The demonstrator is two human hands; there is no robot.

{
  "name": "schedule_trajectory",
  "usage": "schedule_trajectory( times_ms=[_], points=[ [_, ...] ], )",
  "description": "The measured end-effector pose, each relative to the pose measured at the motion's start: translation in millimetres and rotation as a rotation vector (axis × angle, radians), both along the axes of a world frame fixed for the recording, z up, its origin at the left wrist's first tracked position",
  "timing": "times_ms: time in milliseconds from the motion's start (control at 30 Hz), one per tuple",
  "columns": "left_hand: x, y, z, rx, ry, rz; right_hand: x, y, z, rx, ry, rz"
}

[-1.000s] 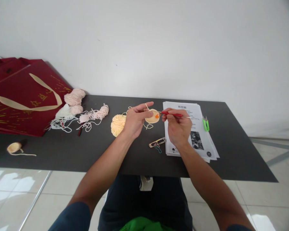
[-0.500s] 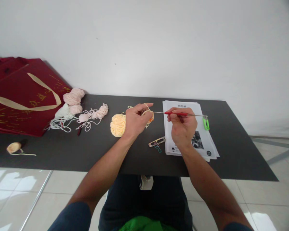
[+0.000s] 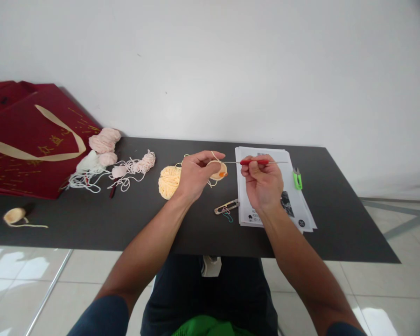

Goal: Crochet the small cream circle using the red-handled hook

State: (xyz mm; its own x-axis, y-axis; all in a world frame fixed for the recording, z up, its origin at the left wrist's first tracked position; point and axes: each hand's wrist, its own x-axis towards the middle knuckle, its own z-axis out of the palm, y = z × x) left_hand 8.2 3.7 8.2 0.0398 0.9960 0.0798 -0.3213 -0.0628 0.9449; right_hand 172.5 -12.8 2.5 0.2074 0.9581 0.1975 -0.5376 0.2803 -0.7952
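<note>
My left hand [image 3: 195, 176] pinches a small round cream crochet piece [image 3: 220, 171] that carries an orange marker, with cream yarn looped over the forefinger. My right hand [image 3: 263, 183] is closed on a red-handled crochet hook [image 3: 254, 162], held level, its thin metal tip reaching left to the piece. Both hands hover just above the dark table [image 3: 133, 224]. A cream yarn ball [image 3: 168, 181] lies just left of my left hand, and the strand runs from it up to my fingers.
A stack of printed sheets [image 3: 282, 186] lies under my right hand, with green snips [image 3: 297, 178] to its right. Metal snips [image 3: 226, 206] lie near the front. Pink yarn balls [image 3: 105, 142], loose strands [image 3: 133, 168], a red bag [image 3: 31, 144] and a small cream ball [image 3: 14, 215] lie to the left.
My right hand drew the hook to the right, away from the piece, then eased back a little left. My left hand turned the piece slightly. The view drifted a little.
</note>
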Motion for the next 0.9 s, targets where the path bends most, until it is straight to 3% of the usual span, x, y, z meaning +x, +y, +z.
schedule_trajectory(
  times_ms=[167,633,900],
  points=[
    [4,-3,-0.2,-0.018,-0.023,-0.039,-6,2,-7.3,-0.122,0.014,0.049],
    [2,-1,-5.2,0.065,0.048,0.046,-19,-3,-4.3,-0.177,0.015,-0.002],
    [2,7,-8.7,0.057,-0.054,0.029,-21,-5,-5.1,-0.083,-0.092,-0.096]
  ],
)
